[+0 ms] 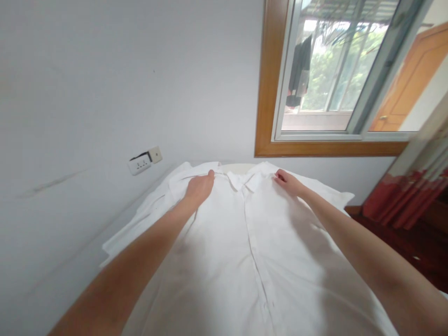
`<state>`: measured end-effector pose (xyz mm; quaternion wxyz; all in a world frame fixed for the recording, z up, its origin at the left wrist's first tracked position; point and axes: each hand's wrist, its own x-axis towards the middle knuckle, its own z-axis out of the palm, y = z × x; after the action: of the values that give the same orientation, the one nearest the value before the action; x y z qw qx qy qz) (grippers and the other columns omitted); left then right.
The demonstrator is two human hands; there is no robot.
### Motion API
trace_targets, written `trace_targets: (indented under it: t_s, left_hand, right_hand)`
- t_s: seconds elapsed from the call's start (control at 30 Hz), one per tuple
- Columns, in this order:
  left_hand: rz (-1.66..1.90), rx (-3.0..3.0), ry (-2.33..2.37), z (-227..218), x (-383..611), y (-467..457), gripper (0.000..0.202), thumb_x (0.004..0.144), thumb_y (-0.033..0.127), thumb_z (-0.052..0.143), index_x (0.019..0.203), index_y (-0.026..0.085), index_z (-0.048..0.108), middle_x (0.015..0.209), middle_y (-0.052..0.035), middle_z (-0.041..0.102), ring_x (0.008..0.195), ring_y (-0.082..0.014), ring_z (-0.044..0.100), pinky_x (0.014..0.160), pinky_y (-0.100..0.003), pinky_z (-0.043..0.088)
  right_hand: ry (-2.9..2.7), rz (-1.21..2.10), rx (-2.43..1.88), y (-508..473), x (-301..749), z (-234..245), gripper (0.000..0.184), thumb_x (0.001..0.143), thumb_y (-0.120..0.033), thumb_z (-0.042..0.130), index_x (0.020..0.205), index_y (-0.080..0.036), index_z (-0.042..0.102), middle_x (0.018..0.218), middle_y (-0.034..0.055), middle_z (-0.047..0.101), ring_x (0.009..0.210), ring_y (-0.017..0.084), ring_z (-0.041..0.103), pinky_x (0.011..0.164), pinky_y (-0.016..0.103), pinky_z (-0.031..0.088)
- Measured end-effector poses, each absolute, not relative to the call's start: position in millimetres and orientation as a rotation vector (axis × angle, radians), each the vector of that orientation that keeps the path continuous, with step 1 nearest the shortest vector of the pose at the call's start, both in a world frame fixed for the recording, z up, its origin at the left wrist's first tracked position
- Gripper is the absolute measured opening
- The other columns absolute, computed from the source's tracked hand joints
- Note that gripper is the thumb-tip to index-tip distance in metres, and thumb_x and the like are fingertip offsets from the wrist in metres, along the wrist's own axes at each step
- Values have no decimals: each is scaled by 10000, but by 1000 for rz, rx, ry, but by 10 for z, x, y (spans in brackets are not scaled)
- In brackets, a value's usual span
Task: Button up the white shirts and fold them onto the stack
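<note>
A white button-up shirt [224,242] lies spread out, front side up, with its collar at the far end and the button placket running toward me. At the shoulder left of the collar, my left hand [201,187] is closed on the fabric, thumb on top. My right hand [287,181] pinches the shoulder on the other side of the collar. Both arms reach forward over the shirt. The sleeves fan out to the sides, with folds in the left one. The lower end of the shirt runs out of view.
A pale wall [157,84] stands right behind and left of the shirt. It carries a power socket [140,164]. A wood-framed window [271,149] is at the upper right. A red and white curtain [395,191] hangs at the right above a dark red floor [395,242].
</note>
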<state>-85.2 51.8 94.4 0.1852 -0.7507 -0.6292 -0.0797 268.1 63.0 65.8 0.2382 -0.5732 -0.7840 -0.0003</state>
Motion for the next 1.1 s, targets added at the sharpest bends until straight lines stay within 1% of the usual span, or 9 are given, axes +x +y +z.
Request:
trace_targets:
  t_s: [0.1, 0.17, 0.27, 0.33, 0.4, 0.5, 0.63, 0.9, 1.1]
  left_hand:
    - [-224, -2065, -1736, 1260, -874, 434, 436, 966, 390, 215, 1202, 107, 447, 857, -171, 675, 904, -291, 652, 766, -383, 461]
    - [-233, -2044, -1709, 1485, -859, 383, 446, 967, 403, 208, 1208, 105, 438, 875, -170, 675, 927, -289, 643, 790, -389, 451]
    - [-273, -2016, -1677, 1825, -819, 338, 462, 969, 397, 204, 1223, 83, 428, 908, -179, 665, 978, -297, 622, 827, -405, 431]
    - [-325, -1989, -1665, 2049, -803, 345, 461, 968, 386, 214, 1244, 74, 411, 936, -179, 656, 1012, -299, 603, 853, -418, 418]
    - [-395, -1965, -1654, 2254, -799, 392, 439, 967, 355, 229, 1258, 79, 405, 963, -178, 648, 1039, -303, 585, 874, -438, 404]
    - [-487, -1915, -1670, 2467, -780, 529, 396, 957, 267, 244, 1258, 75, 415, 999, -191, 636, 1054, -308, 569, 883, -455, 397]
    - [-463, -1882, -1744, 2457, -684, 772, 367, 903, 126, 266, 1211, 63, 457, 986, -194, 641, 1001, -290, 587, 841, -432, 425]
    - [-479, -1891, -1676, 1878, -491, 1162, 361, 910, 81, 231, 1101, 84, 537, 1146, -186, 548, 1125, -283, 465, 887, -408, 366]
    - [-392, -1998, -1707, 1405, -378, 1170, 321, 896, 62, 285, 1077, 114, 544, 1014, -154, 589, 1006, -261, 532, 844, -388, 360]
  right_hand:
    - [-2153, -168, -1584, 398, 2847, 963, 346, 882, -437, 447, 1119, -193, 512, 829, 40, 643, 697, 178, 550, 615, 257, 357]
    - [-2130, -364, -1644, 258, 2925, 1215, 424, 860, -458, 492, 1214, -226, 473, 920, 53, 655, 747, 200, 577, 624, 266, 351]
    - [-2105, -694, -1619, 117, 2979, 1640, 457, 871, -477, 478, 1268, -252, 451, 1093, 77, 629, 885, 234, 581, 680, 288, 358]
    - [-2068, -875, -1603, 81, 2966, 1917, 424, 897, -478, 429, 1232, -225, 484, 1117, 95, 613, 927, 252, 563, 710, 307, 357]
    - [-1999, -1002, -1607, 102, 2908, 2136, 390, 923, -437, 381, 1178, -174, 512, 1079, 123, 610, 925, 264, 545, 719, 322, 350]
    - [-1923, -1091, -1594, 243, 2745, 2256, 325, 942, -277, 317, 1137, -106, 513, 1019, 158, 596, 923, 271, 514, 721, 336, 332]
    - [-1956, -1078, -1606, 559, 2477, 2006, 303, 926, -137, 275, 1109, -77, 508, 1008, 172, 572, 940, 270, 476, 731, 348, 307]
    - [-1969, -955, -1809, 1003, 2261, 1299, 239, 941, -155, 327, 965, -129, 563, 927, 125, 608, 1006, 269, 455, 827, 391, 311]
    - [-1825, -515, -2119, 1048, 2147, 894, 315, 929, -100, 279, 1134, -156, 512, 1062, 147, 574, 910, 214, 567, 716, 303, 395]
